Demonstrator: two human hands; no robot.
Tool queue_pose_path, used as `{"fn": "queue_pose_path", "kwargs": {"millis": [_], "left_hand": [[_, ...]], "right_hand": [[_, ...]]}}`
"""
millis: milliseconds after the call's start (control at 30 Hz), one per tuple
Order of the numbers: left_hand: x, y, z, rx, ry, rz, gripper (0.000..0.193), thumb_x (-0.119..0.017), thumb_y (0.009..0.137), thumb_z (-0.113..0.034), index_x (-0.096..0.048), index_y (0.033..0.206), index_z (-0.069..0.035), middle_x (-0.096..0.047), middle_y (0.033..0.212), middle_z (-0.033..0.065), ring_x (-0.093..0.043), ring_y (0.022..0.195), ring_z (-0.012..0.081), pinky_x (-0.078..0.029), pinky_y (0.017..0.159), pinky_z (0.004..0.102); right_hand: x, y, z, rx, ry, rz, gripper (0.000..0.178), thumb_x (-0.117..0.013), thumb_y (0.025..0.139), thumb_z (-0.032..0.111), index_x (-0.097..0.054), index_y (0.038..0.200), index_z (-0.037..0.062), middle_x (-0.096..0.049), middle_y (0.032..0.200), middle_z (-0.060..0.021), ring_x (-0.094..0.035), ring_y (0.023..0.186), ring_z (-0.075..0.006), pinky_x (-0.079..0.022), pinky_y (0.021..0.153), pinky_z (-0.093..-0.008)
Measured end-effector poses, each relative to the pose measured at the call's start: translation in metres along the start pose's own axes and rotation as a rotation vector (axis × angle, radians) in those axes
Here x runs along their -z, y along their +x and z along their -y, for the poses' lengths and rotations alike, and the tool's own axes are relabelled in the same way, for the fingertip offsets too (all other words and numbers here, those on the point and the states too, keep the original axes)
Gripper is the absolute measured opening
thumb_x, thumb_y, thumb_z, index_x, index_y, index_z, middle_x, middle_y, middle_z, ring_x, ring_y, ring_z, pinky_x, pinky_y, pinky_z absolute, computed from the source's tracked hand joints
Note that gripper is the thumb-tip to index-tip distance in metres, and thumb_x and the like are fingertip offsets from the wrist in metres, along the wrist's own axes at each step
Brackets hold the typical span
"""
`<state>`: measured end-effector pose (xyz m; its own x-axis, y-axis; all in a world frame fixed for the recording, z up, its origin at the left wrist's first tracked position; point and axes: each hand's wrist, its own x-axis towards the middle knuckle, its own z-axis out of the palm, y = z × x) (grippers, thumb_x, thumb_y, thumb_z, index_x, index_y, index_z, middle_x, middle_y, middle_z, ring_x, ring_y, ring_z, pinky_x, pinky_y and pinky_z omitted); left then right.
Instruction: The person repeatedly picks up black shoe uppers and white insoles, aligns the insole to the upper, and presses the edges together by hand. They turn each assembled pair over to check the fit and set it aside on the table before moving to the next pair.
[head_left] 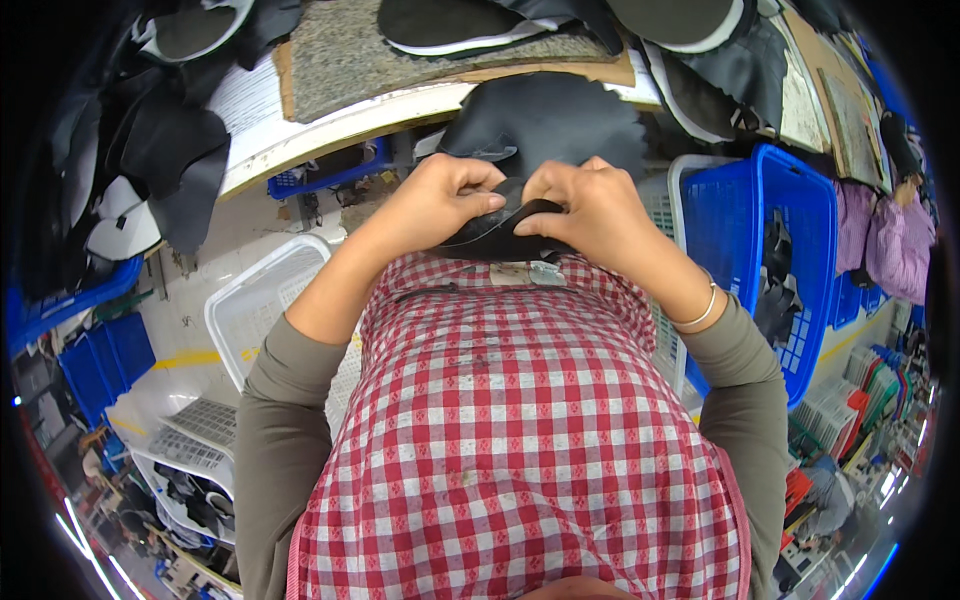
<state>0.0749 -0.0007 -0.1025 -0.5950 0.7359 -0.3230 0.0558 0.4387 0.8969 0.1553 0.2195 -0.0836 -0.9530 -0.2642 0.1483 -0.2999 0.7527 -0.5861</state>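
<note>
Both of my hands work one black leather shoe piece [500, 235] held close over my red-and-white checked apron. My left hand [440, 195] pinches its upper left edge with curled fingers. My right hand [590, 205] grips the right end, thumb pressed on the curved rim. A larger black leather sheet [550, 115] hangs from the workbench edge just beyond my hands.
The workbench [300, 130] carries grey felt [350, 50], black shoe uppers and leather scraps. A blue basket [790, 250] with black pieces stands at my right, a white basket [260, 300] at my left. Another person in a pink shirt [900, 240] is at the far right.
</note>
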Motion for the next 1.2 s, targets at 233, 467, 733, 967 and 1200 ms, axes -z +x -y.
{"fn": "queue_pose_path", "kwargs": {"millis": [233,467,733,967,1200], "left_hand": [[-0.015,-0.007,-0.001,-0.014,-0.342,-0.058,0.022,-0.073,0.092,0.003,-0.075,0.114,0.005,-0.076,0.102,0.0056,-0.069,0.091,0.0081,-0.056,0.083,0.0233],[-0.008,-0.009,-0.013,-0.032,-0.265,-0.049,0.023,-0.070,0.093,0.005,-0.074,0.116,0.006,-0.077,0.102,0.0053,-0.068,0.089,0.0074,-0.056,0.080,0.0222],[-0.005,-0.012,-0.019,-0.038,-0.077,-0.077,0.024,-0.069,0.094,0.003,-0.076,0.117,0.002,-0.075,0.098,0.0028,-0.063,0.082,0.0061,-0.052,0.073,0.0223],[0.005,-0.005,-0.019,-0.340,0.131,0.005,0.019,-0.070,0.094,-0.003,-0.073,0.111,0.006,-0.071,0.091,0.0079,-0.064,0.080,0.0153,-0.052,0.071,0.0295],[-0.007,-0.001,-0.026,-0.360,0.279,-0.142,0.015,-0.074,0.090,-0.006,-0.072,0.098,0.006,-0.065,0.079,0.0118,-0.059,0.064,0.0191,-0.047,0.060,0.0305]], "right_hand": [[0.004,-0.028,-0.007,-0.632,0.905,0.049,0.025,-0.088,0.085,0.018,-0.068,0.088,0.0033,-0.069,0.071,0.0009,-0.056,0.064,-0.0016,-0.044,0.057,-0.0203],[-0.004,-0.025,-0.002,-0.588,0.693,0.024,0.026,-0.086,0.089,0.017,-0.064,0.086,0.0049,-0.060,0.069,0.0057,-0.046,0.063,0.0007,-0.035,0.055,-0.0199],[-0.011,-0.025,-0.005,-0.499,0.615,-0.064,0.030,-0.088,0.085,0.026,-0.069,0.086,0.0041,-0.073,0.071,-0.0042,-0.063,0.060,-0.0074,-0.048,0.056,-0.0263],[-0.023,-0.028,-0.009,-0.537,0.635,-0.042,0.029,-0.088,0.085,0.026,-0.070,0.089,0.0037,-0.074,0.074,-0.0050,-0.064,0.063,-0.0075,-0.050,0.059,-0.0258],[0.009,0.000,-0.026,-0.482,0.865,-0.101,0.041,-0.088,0.081,0.013,-0.068,0.114,0.0007,-0.078,0.103,-0.0078,-0.071,0.097,-0.0135,-0.056,0.085,-0.0286]]}}
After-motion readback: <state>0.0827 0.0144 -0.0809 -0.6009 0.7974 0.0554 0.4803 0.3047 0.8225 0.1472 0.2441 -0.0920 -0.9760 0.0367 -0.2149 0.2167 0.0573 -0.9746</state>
